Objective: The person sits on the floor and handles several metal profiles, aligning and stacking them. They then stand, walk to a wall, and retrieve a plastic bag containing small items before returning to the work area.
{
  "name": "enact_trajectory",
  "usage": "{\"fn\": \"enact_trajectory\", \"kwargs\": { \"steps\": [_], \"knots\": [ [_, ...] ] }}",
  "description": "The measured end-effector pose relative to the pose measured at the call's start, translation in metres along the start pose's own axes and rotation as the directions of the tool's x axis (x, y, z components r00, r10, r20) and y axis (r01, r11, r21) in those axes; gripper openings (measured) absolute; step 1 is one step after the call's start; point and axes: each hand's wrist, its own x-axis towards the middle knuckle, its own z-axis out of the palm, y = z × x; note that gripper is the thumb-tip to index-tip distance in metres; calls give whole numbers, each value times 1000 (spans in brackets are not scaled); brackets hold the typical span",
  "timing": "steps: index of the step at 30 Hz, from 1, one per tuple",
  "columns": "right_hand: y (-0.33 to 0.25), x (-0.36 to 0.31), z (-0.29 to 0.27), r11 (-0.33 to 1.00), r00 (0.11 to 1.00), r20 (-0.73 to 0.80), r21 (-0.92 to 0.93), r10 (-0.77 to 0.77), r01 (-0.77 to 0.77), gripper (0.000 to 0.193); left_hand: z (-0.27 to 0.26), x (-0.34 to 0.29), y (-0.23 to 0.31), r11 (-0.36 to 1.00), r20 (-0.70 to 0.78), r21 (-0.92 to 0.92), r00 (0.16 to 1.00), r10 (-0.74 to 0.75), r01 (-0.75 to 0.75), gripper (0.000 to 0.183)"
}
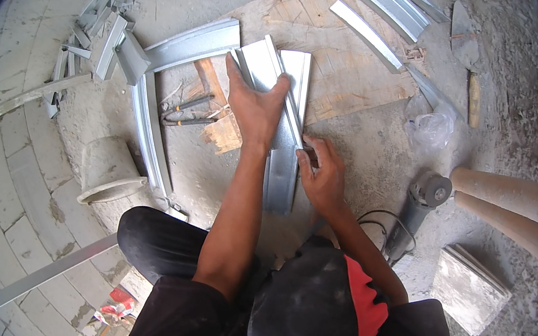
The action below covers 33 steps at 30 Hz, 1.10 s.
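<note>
My left hand (257, 108) spans a short piece of silvery metal channel (261, 60), with its thumb and fingers on opposite edges. The piece lies at a slant over another metal channel (280, 187), which runs straight toward my body. Lower and to the right, my right hand (324, 176) pinches the near end of the slanted piece's raised edge between thumb and fingers. My left palm hides part of the slanted piece. Left of my hands, a longer metal channel (193, 44) meets a second channel length (150, 131) at a corner.
Pliers (187, 115) and wood scraps (222, 134) lie left of my hands. An angle grinder (415, 206) with a cord rests at right, near two poles (519, 196). A bucket (114, 167) lies at left. Metal offcuts (110, 1), a plywood board (356, 84) and a trowel (464, 41) lie farther out.
</note>
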Motion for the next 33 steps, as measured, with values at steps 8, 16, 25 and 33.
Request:
{"fn": "enact_trajectory", "kwargs": {
  "steps": [8,16,25,33],
  "knots": [
    [-2,-1,3,1000,1000,-1,-11,20,-20,28,3,6,-13,998,84,-52,996,-25,30,107],
    [0,1,5,999,1000,5,-33,-7,7,29,1,11,-19,998,149,-25,987,-53,58,106],
    [-1,-1,7,1000,1000,6,-24,-7,7,28,-3,8,-14,990,191,-75,976,-105,121,106],
    [8,-6,11,999,999,8,-4,-40,40,44,-2,8,-6,990,194,-44,973,-122,133,104]
  ]
}}
